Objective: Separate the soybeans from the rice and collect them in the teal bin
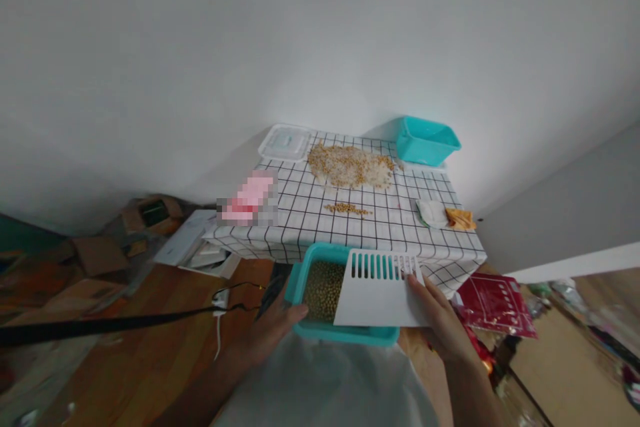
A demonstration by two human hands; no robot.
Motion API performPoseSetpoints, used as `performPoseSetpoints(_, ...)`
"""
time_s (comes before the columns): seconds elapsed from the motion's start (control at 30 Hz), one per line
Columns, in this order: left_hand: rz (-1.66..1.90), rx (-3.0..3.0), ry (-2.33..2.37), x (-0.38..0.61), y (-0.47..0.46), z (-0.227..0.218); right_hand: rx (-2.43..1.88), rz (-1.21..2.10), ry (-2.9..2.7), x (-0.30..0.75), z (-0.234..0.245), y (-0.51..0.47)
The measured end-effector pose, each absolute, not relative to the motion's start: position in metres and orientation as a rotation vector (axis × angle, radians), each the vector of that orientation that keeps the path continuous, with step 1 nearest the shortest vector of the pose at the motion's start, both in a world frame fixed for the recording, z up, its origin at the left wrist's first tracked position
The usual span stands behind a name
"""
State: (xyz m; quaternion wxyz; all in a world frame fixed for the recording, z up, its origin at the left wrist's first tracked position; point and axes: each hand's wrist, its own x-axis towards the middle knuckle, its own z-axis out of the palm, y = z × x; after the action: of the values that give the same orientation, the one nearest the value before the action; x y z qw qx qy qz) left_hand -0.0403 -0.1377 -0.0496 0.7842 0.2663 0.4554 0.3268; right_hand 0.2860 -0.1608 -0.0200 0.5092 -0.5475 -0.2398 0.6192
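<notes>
A turquoise plastic bin (327, 251) sits in front of my body, just off the near edge of the table, with many round yellowish beans (323, 290) in its left part. My left hand (275, 327) is closed on the bin's left side, its thumb over the rim. In my right hand (435, 313) is a flat white slotted plate (377, 297), gripped at its right edge. The plate lies across the right part of the bin's opening and hides what is beneath; its row of slots points toward the table.
On the checked tablecloth (295, 207) lie a spread pile of beans mixed with pale grains (350, 165) and a small line of beans (346, 209). A second turquoise bin (427, 141), a clear lid (287, 143) and folded cloths (433, 213) stand around them. Cardboard boxes (100, 265) crowd the left floor.
</notes>
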Motion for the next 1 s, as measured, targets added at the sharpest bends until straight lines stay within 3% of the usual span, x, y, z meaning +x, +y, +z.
performPoseSetpoints(0.33,0.760,0.542,0.929,-0.030,-0.137,-0.066,-1.348,1.428,-0.521,0.269,-0.041,-0.154)
performPoseSetpoints(1.0,0.774,0.503,0.906,-0.027,-0.133,-0.076,-1.309,1.324,-0.359,0.291,-0.033,-0.138)
